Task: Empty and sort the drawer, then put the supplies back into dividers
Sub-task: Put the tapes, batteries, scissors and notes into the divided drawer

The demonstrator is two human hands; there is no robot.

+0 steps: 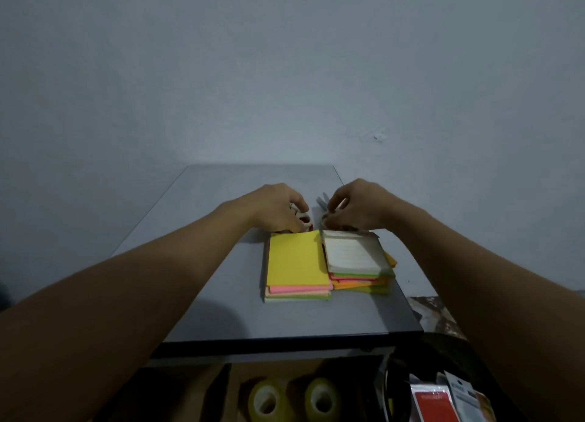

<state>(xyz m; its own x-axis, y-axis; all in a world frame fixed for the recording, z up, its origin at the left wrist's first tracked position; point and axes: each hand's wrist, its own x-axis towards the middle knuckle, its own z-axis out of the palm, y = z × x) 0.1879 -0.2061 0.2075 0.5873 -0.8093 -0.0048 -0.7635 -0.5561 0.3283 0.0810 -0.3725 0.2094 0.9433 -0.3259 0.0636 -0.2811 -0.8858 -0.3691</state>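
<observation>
Two stacks of sticky notes lie side by side on the grey table top (221,311). The left stack (297,265) has a yellow pad on top, with pink and green pads under it. The right stack (361,263) has a white pad on top of green, pink and orange ones. Just behind the left stack, my left hand (278,208) curls round a small white and red roll (303,218). Behind the right stack, my right hand (357,204) pinches a small pale thing (326,217) that my fingers mostly hide.
Below the table's front edge the open drawer (228,387) holds two clear tape rolls (294,401). A red and white packet (435,404) and other packets lie at the lower right. A plain wall stands behind the table.
</observation>
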